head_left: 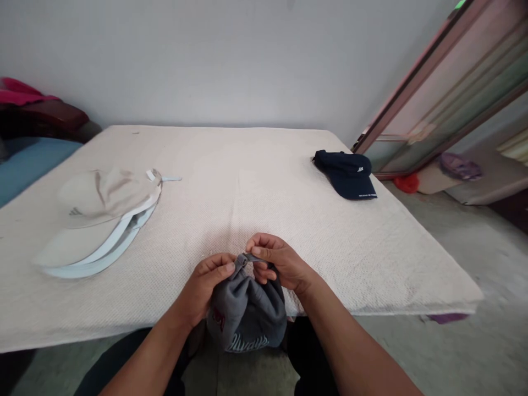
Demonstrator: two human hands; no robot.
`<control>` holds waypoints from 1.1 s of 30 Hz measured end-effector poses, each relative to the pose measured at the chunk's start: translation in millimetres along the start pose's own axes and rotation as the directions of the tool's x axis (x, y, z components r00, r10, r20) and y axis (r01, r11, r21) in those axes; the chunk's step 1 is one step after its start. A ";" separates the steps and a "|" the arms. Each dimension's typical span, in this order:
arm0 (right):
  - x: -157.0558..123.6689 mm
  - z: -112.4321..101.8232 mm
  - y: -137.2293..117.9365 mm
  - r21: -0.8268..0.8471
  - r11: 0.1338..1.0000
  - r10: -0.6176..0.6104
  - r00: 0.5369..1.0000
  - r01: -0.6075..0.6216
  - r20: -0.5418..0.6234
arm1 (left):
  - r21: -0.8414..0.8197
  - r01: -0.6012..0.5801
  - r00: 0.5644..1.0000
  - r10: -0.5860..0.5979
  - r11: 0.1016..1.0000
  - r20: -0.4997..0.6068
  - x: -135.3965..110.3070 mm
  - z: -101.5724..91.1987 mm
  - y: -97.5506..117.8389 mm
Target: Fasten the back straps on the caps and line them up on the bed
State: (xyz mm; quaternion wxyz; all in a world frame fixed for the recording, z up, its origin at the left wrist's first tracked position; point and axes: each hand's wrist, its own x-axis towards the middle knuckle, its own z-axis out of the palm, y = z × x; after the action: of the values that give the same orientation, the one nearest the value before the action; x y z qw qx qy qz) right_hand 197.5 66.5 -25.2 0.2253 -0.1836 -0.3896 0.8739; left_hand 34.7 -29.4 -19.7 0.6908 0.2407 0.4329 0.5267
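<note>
Dark grey cloth cap, creased and sagging, held up at the narrow strap, hanging at the near table edge; marked with pale lettering "Always" low down and dark red patch on one side.

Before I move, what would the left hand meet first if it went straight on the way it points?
Past the gray cap it pinches, the left hand would probably meet the fingers of the right hand first, though depth is unclear.

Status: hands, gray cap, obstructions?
Left grip, right grip: pinching at strap. Gray cap: held at table edge. Navy cap, pale caps: off to sides.
</note>
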 end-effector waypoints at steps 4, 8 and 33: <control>-1.7 -0.1 -0.3 0.006 1.000 -0.014 1.000 0.014 0.022 | 0.032 -0.055 0.996 0.057 0.998 -0.062 -2.3 -2.8 2.6; -1.5 -0.2 -1.7 0.019 0.999 -0.030 0.999 0.029 0.027 | 0.026 -0.024 0.996 0.026 0.999 -0.084 -2.0 -2.1 5.6; -15.2 -31.7 -18.0 0.139 0.971 -0.170 0.970 0.195 -0.175 | -0.314 0.283 0.951 -0.309 0.906 -0.035 35.8 14.2 22.1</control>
State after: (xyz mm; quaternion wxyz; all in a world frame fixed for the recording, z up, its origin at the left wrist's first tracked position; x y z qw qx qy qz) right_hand 230.4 88.0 -29.2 0.3496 -0.1991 -0.3160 0.8592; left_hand 37.8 13.2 -7.4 0.7727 0.0403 0.4064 0.4860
